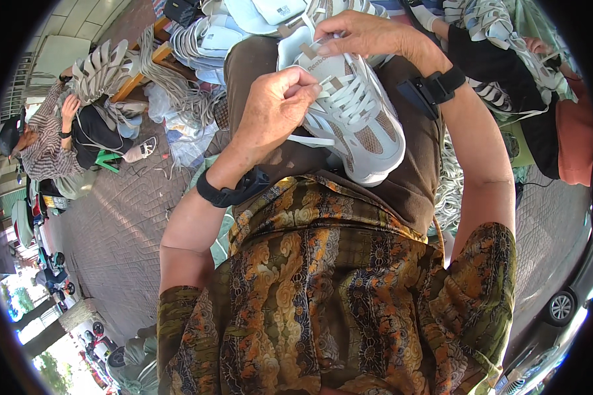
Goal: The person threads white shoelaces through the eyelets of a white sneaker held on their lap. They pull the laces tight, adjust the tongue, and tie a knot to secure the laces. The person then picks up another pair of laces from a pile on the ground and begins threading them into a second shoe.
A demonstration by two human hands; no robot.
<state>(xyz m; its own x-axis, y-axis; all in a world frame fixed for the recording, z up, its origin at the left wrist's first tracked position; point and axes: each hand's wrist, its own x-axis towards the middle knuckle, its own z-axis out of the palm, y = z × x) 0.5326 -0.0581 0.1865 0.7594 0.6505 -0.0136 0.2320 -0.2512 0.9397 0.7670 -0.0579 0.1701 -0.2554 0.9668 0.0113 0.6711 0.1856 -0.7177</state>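
Note:
A white and grey sneaker (369, 122) with tan mesh panels rests on my lap, its toe pointing toward me. White shoelace (354, 99) crosses over its tongue in several rows, and a loose lace end (311, 141) sticks out at the left side. My left hand (277, 108) pinches the lace between thumb and forefinger at the left eyelet edge. Over the top of the tongue, my right hand (362, 36) has thumb and forefinger brought together; what lies between them is too small to make out.
Stacks of pale shoe uppers (211, 39) lie ahead of my knees. At the left, a seated person (53, 145) handles a bundle of uppers (105, 69); another person's leg (527, 99) is at the right. White laces (449, 191) pile beside my right thigh. A car (563, 306) stands farther right.

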